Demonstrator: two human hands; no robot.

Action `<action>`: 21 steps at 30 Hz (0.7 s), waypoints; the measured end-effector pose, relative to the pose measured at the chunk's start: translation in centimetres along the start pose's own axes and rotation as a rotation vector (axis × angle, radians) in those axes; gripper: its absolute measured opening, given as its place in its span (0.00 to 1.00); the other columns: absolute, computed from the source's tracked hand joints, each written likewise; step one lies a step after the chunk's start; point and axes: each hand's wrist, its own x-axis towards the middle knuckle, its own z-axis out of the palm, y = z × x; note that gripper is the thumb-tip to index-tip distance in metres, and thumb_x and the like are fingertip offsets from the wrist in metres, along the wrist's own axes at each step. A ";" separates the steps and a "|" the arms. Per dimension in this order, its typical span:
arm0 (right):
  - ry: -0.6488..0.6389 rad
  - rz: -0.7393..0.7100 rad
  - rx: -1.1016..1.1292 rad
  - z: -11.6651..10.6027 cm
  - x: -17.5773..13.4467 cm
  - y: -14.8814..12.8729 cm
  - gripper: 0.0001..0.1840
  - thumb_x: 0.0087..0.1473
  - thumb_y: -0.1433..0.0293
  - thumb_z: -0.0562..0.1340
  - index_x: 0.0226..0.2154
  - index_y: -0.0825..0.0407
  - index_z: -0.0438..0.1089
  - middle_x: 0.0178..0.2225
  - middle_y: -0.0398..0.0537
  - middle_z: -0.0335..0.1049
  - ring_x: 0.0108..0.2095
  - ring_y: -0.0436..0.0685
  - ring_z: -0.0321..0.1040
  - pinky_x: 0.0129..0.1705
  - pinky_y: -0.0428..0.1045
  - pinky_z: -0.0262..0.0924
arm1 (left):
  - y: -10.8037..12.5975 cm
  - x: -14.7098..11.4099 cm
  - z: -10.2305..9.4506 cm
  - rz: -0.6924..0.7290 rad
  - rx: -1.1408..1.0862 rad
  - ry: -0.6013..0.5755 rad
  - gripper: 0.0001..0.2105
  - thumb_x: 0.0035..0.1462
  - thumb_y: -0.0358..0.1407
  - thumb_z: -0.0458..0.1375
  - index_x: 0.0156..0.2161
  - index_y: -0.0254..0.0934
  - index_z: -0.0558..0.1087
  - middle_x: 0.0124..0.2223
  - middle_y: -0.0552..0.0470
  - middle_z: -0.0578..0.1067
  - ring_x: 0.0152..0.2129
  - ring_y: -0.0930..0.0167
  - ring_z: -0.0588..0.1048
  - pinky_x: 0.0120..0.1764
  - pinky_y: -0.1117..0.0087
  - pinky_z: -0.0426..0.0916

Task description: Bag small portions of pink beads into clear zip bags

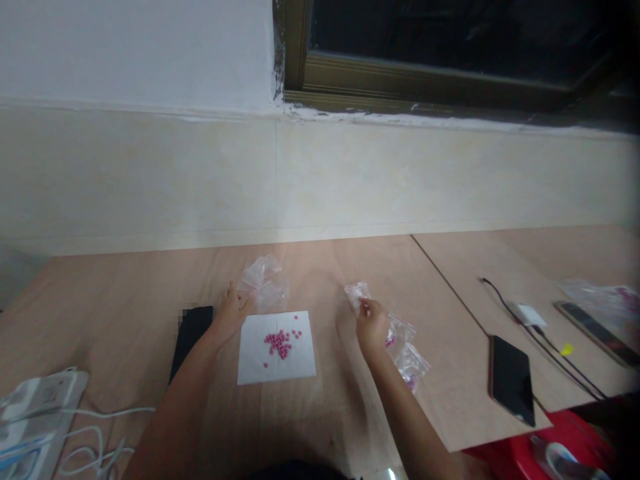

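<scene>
Head view, only one. Left hand (231, 315): fingers loosely spread at the left edge of some clear plastic film (270, 283), far side of the worktop (320, 267); nothing visibly gripped. Right hand (373, 327): fingertips closed on a small zip bag (356, 292), likely a pinch because the bag is light and limp.

Pink beads (279, 346) sit loose on a white sheet (250, 363) between the hands. Sheet probably there for contrast and to save the wood; central spot is reachable from both sides. Two filled bags (413, 363) lie just right of the right wrist, likely parked out of the way.

Counts: sheet x1. Beads: a few dozen, clumped, no exact number; one lone bead at near left. Small bags by right hand x3, incl. the pinched one. Film at left: overlapping, can't tell how many pieces. Dark flat item (193, 337) x1, left. Power strip (47, 413) x1, near left. Phone (511, 380) x1, right.
</scene>
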 end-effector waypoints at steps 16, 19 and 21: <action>-0.279 -0.303 0.070 3.2 -10.1 -3.4 0.12 0.47 0.75 0.57 0.32 0.48 0.73 0.34 0.49 0.71 0.38 0.56 0.62 0.40 0.52 0.58 | 5.2 -9.0 2.4 -0.041 -0.297 -0.596 0.10 0.54 0.39 0.48 0.29 0.34 0.64 0.24 0.58 0.62 0.16 0.79 0.61 0.18 0.79 0.57; -0.511 -0.228 0.160 2.6 -9.8 -4.2 0.09 0.47 0.71 0.58 0.32 0.51 0.73 0.35 0.50 0.71 0.37 0.56 0.65 0.40 0.51 0.59 | 5.0 -9.5 1.6 -0.028 -0.296 -0.589 0.09 0.53 0.37 0.49 0.27 0.34 0.63 0.23 0.59 0.61 0.18 0.78 0.61 0.21 0.78 0.58; -0.672 -0.128 0.223 2.4 -9.5 -4.7 0.11 0.49 0.67 0.57 0.30 0.53 0.73 0.31 0.49 0.72 0.33 0.55 0.66 0.36 0.49 0.60 | 5.2 -10.0 1.4 0.005 -0.276 -0.595 0.08 0.52 0.36 0.50 0.25 0.34 0.62 0.23 0.59 0.61 0.20 0.77 0.61 0.23 0.78 0.59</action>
